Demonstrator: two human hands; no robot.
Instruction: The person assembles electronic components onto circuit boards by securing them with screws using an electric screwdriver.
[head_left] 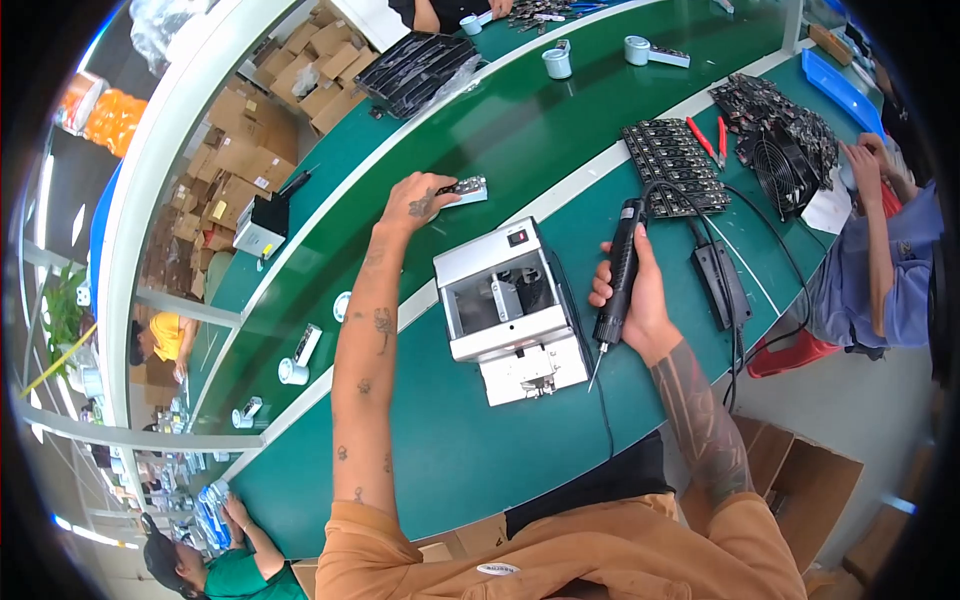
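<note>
My left hand (415, 200) reaches out over the green conveyor belt. Its fingers close on a small light-blue device (472, 190) with a circuit board showing on top; the palm hides part of it. In my right hand (640, 300) is a black electric screwdriver (622, 270), its bit (597, 365) angled down toward the table. Between my arms stands a silver metal screw feeder (510, 300) with an open window and a switch on top. The screwdriver's bit is beside the feeder's right front corner.
Circuit boards (675, 165) lie in rows at the right, with red-handled pliers (708, 142), a board pile (780, 115) and a black fan (778, 178) beyond. A cable runs by a black box (718, 285). Similar devices (557, 60) sit along the belt. Co-workers sit on both sides.
</note>
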